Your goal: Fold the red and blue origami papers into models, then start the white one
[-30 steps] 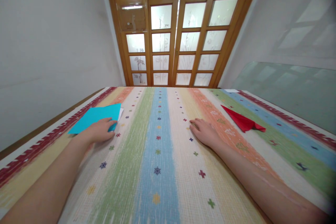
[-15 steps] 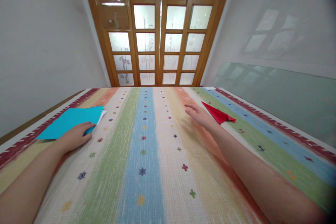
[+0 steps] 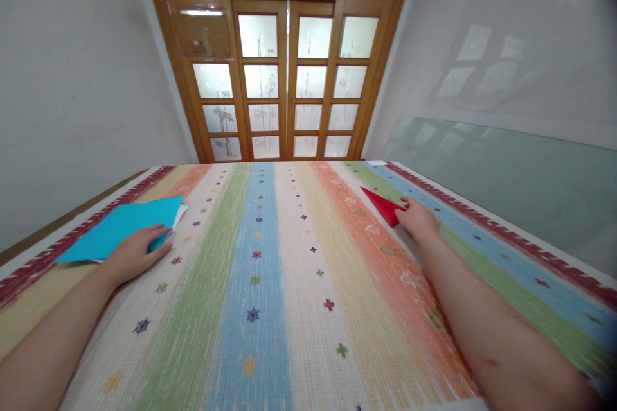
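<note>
A red folded paper plane [image 3: 383, 204] lies on the right part of a striped cloth [image 3: 270, 282]. My right hand [image 3: 417, 219] rests on its rear end and covers that part; whether the fingers grip it is hidden. A stack of blue paper sheets [image 3: 123, 226] with a white sheet edge under it sits at the left edge of the cloth. My left hand [image 3: 134, 255] lies flat on the near corner of that stack, fingers apart.
The striped cloth covers the whole surface in front of me. A wooden door with frosted panes [image 3: 282, 70] stands beyond the far edge. A glass panel [image 3: 511, 173] leans along the right wall. A plain wall runs along the left.
My right hand has travelled from the middle of the cloth to the right and landed on the red paper plane. The left hand has stayed on the blue paper. The view has shifted right.
</note>
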Available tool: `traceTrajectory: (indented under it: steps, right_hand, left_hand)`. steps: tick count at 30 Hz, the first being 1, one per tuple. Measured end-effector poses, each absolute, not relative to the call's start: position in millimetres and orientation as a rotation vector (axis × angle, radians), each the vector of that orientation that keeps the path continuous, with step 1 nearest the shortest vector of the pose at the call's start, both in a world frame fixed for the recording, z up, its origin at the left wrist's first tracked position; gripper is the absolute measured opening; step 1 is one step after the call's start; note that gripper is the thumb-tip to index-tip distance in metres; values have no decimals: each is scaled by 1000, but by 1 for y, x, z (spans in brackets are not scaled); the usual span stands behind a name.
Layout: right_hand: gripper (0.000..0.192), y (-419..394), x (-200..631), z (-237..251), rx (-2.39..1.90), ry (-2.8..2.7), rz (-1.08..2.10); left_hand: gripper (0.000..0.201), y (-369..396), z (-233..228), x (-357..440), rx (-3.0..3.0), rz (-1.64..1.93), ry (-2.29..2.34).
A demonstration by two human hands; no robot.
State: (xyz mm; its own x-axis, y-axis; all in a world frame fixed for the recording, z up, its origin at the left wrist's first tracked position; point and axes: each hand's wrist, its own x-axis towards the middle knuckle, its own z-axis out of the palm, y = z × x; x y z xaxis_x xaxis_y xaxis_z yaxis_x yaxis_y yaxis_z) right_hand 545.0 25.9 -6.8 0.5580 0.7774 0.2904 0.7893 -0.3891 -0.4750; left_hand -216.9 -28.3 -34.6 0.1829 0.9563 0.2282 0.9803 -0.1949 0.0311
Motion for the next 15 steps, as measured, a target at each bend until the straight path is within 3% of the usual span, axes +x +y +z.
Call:
traceTrajectory:
  steps: [9,15]
  right_hand:
    - [38,29,534,3,-1919,-1126,216]
    - [37,41,485,42,-1457,-1065,699]
  left_hand:
    - [55,-37,-16,-173,-2374,-193,-1671]
    - [51,-58,-8,-112,-2607,-274,-1432]
